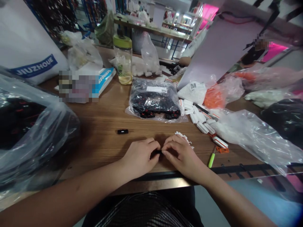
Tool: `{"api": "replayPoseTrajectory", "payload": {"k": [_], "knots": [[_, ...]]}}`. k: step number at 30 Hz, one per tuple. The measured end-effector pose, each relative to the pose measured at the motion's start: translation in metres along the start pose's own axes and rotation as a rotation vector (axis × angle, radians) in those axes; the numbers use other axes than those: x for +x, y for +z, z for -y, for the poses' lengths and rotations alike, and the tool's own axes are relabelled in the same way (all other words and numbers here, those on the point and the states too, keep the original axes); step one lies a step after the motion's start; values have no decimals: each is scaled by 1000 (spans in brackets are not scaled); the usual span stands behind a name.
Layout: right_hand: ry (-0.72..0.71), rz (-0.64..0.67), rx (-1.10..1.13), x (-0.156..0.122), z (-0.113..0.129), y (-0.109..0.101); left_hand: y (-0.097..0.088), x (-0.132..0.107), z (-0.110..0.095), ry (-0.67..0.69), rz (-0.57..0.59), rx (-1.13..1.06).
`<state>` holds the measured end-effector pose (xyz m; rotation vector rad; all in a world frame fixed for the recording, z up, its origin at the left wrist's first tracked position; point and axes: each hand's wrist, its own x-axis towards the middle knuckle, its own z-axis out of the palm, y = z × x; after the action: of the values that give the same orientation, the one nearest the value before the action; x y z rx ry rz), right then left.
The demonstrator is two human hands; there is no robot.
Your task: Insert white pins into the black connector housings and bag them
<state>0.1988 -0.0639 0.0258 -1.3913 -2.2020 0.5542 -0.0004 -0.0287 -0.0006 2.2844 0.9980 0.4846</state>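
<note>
Near the front edge of the wooden table (99, 135), my left hand (142, 156) is closed on a small black piece (158, 152). My right hand (178, 153) meets it from the other side, thumb and forefinger pinched at the piece's right end. Whether those right fingertips also hold something tiny is too small to tell. A similar black block (122, 131) with white marks lies to the left of my hands. Just behind my right hand is a pile of small white pieces (183, 136), partly covered by that hand.
Beyond my hands lies a clear bag of black parts (155, 97). White-and-orange pieces (199, 116) and a green-handled tool (211, 160) are on the right. A large plastic bag (59, 126) fills the left side. A lidded bottle (122, 60) stands at the back.
</note>
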Motion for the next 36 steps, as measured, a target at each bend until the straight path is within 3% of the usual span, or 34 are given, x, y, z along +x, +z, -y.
{"api": "replayPoseTrajectory", "payload": {"k": [9, 17, 22, 25, 27, 29, 33, 36], "knots": [[-36, 65, -233, 0, 4, 3, -2, 1, -2, -18, 15, -7], [-228, -89, -395, -13, 6, 10, -1, 1, -2, -11, -4, -19], [-208, 1, -358, -11, 5, 6, -2, 1, -2, -9, 7, -10], [-138, 51, -290, 8, -11, -13, -2, 0, -2, 16, 10, -17], [-1, -29, -373, 29, -30, -27, -2, -1, -2, 33, 17, -23], [101, -4, -487, 52, -47, -36, -2, -1, -2, 50, 18, -28], [284, -14, -596, 89, -62, -33, -2, -2, -1, 76, 12, -34], [334, -42, -655, 102, -61, -23, -2, -2, -2, 65, 20, -44]]}}
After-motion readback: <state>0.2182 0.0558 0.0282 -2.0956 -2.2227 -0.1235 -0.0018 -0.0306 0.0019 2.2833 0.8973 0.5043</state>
